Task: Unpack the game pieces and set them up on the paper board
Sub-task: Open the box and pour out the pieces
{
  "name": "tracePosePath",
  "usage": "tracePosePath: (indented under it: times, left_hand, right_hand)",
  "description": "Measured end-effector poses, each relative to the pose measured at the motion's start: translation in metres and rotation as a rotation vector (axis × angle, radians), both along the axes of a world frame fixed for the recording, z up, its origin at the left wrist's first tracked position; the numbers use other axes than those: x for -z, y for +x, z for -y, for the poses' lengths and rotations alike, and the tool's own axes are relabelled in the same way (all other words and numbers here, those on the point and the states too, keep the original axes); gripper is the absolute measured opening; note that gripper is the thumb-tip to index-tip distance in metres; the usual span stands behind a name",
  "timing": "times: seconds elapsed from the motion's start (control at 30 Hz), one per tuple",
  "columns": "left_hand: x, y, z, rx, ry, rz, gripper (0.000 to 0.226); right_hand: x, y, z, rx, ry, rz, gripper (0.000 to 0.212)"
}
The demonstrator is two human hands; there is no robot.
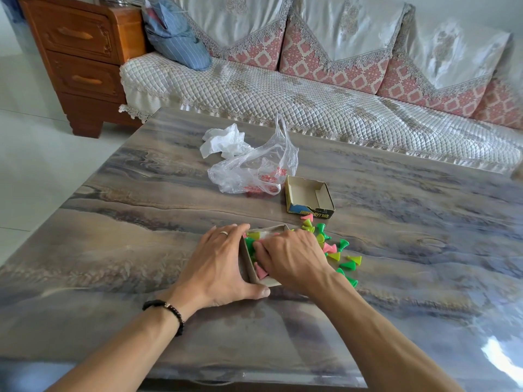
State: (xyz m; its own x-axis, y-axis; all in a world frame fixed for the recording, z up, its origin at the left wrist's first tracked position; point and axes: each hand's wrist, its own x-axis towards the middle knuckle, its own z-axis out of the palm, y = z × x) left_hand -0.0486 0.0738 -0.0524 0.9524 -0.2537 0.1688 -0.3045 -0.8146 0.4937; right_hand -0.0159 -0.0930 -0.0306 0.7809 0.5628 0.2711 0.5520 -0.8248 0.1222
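Note:
A small cardboard box tray [250, 264] lies on the marbled table [141, 222], holding green, yellow and pink cone-shaped game pieces [260, 271]. My left hand [218, 264] grips the tray's left side, thumb along its near edge. My right hand [291, 258] reaches into the tray with curled fingers among the pieces; what it holds is hidden. More loose pieces [334, 247] lie scattered on the table to the right of the tray. No paper board is visible.
The box's other half [310, 198], empty, sits further back. A clear plastic bag [254, 171] and crumpled white tissue [223, 141] lie behind it. A sofa [311, 103] runs along the far table edge, a wooden cabinet [82, 58] at far left.

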Motion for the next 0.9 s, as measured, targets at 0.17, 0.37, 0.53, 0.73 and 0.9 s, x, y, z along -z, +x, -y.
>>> tracePosePath:
  times: [0.17,0.37,0.53,0.73,0.9]
  left_hand:
    - [-0.001,0.0,0.001,-0.009,-0.016,-0.003,0.124]
    - [-0.003,-0.001,0.0,-0.001,-0.038,-0.01,0.123]
    - [-0.004,-0.002,0.0,-0.001,-0.048,-0.012,0.123]
    - [-0.006,-0.002,-0.001,-0.006,-0.155,-0.065,0.126]
    - [-0.007,-0.002,-0.001,-0.006,-0.154,-0.079,0.129]
  right_hand:
    - [-0.003,0.001,0.0,0.154,0.308,0.029,0.052]
    - [-0.017,0.024,0.028,0.375,0.75,-0.059,0.059]
    - [-0.002,0.035,0.062,0.448,0.484,-0.043,0.056]
    - [-0.001,0.034,0.064,0.404,0.323,-0.009,0.032]
    - [-0.011,0.02,0.043,0.168,0.431,0.045,0.02]
